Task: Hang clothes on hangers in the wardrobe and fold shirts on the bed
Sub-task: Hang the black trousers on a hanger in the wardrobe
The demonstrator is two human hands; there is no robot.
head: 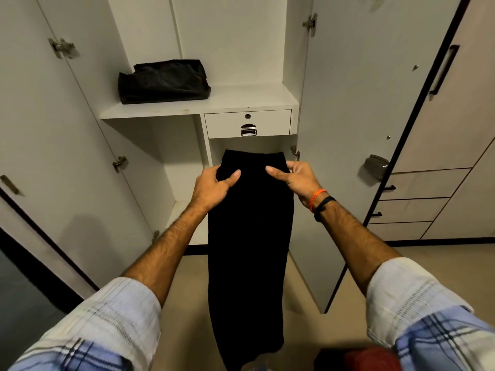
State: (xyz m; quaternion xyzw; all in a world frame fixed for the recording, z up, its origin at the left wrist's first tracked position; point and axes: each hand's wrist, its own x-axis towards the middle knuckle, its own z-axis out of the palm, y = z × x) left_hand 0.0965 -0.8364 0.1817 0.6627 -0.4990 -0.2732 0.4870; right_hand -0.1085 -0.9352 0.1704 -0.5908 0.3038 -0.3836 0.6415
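Count, head view: 2 hands, left hand (214,183) and right hand (296,178). 1 black garment (249,250). 1 dark folded item (163,81) on the shelf (241,101). 1 drawer (247,124) w/ 1 metal pull (248,130). 2 open wardrobe doors. 2 wristbands: 1 orange (316,199), 1 black (322,207). Approx. 6 hinges visible.

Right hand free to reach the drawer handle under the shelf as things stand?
Probably not yet. The right hand and left hand both grip the top of the black garment. The drawer handle sits just above, with nothing between; the hand would have to let go first.
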